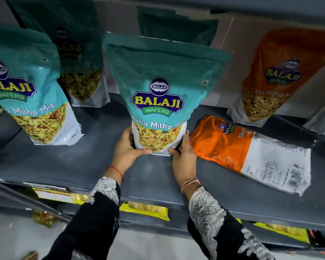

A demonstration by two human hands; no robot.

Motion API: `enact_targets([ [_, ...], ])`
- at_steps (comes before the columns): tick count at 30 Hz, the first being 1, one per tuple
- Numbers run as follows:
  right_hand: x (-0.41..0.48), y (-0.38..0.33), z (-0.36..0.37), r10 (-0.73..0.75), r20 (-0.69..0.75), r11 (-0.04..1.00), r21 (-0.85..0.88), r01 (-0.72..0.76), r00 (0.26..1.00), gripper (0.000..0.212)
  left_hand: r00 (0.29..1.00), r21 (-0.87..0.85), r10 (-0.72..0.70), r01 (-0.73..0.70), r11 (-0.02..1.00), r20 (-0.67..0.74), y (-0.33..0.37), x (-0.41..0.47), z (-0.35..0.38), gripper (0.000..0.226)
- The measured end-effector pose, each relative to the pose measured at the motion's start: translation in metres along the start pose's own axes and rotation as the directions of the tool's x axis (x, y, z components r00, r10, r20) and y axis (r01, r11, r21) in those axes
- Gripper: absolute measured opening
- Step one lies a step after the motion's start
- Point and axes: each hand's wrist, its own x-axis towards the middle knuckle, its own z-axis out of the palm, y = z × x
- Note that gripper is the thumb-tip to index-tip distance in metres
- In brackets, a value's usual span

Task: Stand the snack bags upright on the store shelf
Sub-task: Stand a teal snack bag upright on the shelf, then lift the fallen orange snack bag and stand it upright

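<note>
A teal Balaji snack bag (158, 87) stands upright at the middle of the grey shelf (83, 162). My left hand (128, 149) grips its lower left corner and my right hand (184, 156) grips its lower right corner, thumbs on the front. An orange snack bag (248, 152) lies flat on its face just to the right of my right hand. Another teal bag (32, 94) stands upright at the left. Two more teal bags (77, 53) (178, 25) stand behind. An orange bag (278, 77) stands upright at the back right.
The shelf's back wall (233, 44) is pale. Below the shelf edge, a lower shelf holds yellow packets (144, 211) and further yellow packets (285, 231) at the right. Bare shelf surface lies between the left teal bag and my left hand.
</note>
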Motion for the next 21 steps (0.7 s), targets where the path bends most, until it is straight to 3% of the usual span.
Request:
enact_targets([
  [3, -0.013, -0.009, -0.007, 0.027, 0.026, 1.000, 0.011, -0.028, 0.999, 0.071, 1.000, 0.032, -0.011, 0.010, 0.999, 0.006, 0.009, -0.003, 0.002, 0.088],
  [5, -0.032, -0.013, -0.028, -0.031, -0.053, 0.999, 0.019, 0.032, 0.998, 0.067, 1.000, 0.031, -0.006, 0.005, 0.999, 0.013, 0.013, -0.011, 0.007, 0.090],
  [7, -0.044, -0.016, -0.071, -0.189, -0.166, 0.982, -0.005, 0.191, 0.968, 0.058, 0.986, -0.007, -0.033, 0.033, 0.999, -0.165, 0.015, -0.032, 0.014, 0.092],
  [10, -0.013, -0.004, -0.173, -0.320, -0.221, 0.931, -0.252, 0.264, 0.921, 0.039, 0.890, -0.119, -0.037, -0.020, 0.993, -0.454, 0.021, -0.086, 0.059, 0.048],
  [12, 0.035, 0.010, -0.238, -0.222, -0.092, 0.855, -0.497, 0.148, 0.971, 0.037, 0.925, -0.250, -0.140, 0.051, 0.967, -0.354, 0.030, -0.111, 0.111, 0.027],
  [14, 0.073, 0.028, -0.279, -0.044, 0.167, 0.741, -0.656, 0.144, 0.985, 0.041, 0.931, -0.402, -0.362, 0.319, 0.858, -0.035, 0.047, -0.124, 0.174, 0.010],
  [15, 0.086, 0.036, -0.290, 0.033, 0.289, 0.769, -0.619, 0.160, 0.957, 0.043, 0.870, -0.449, -0.476, 0.478, 0.755, 0.126, 0.058, -0.125, 0.205, 0.005],
  [17, 0.100, 0.051, -0.299, 0.095, 0.443, 0.901, -0.420, 0.112, 0.892, 0.043, 0.735, -0.489, -0.602, 0.668, 0.561, 0.313, 0.074, -0.124, 0.252, 0.025],
  [19, 0.101, 0.064, -0.302, 0.197, 0.550, 0.967, -0.247, -0.067, 0.812, 0.037, 0.711, -0.527, -0.615, 0.686, 0.502, 0.341, 0.085, -0.123, 0.288, 0.033],
  [21, 0.092, 0.073, -0.309, 0.326, 0.700, 0.945, -0.234, -0.227, 0.636, 0.025, 0.741, -0.553, -0.608, 0.644, 0.528, 0.284, 0.087, -0.124, 0.309, 0.026],
])
